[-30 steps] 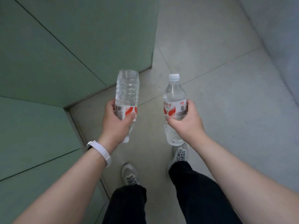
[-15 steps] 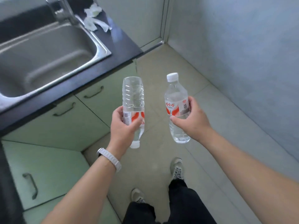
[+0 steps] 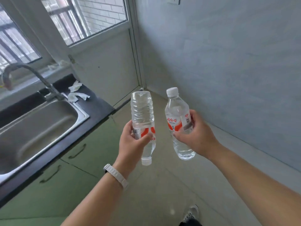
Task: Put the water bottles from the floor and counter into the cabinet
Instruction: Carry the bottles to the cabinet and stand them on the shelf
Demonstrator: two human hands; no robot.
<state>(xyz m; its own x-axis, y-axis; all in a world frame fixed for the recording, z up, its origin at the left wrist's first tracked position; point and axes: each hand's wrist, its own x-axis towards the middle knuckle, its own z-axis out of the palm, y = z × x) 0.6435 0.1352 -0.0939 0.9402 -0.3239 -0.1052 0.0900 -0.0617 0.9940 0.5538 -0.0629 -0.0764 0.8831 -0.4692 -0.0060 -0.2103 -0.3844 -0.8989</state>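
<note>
Head view showed the green cabinet (image 3: 53,190) under a black counter (image 3: 96,108) with a steel sink (image 3: 40,126). Left hand (image 3: 132,145) wrapped its fingers around an inverted bottle (image 3: 143,115); right hand (image 3: 197,136) clasped an upright bottle (image 3: 177,118), both above the floor.

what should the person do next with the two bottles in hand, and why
Probably free one hand first: both hands are full, the left hand gripping a cap-down bottle, the right hand an upright bottle, and the green cabinet doors below the counter are shut.
</note>
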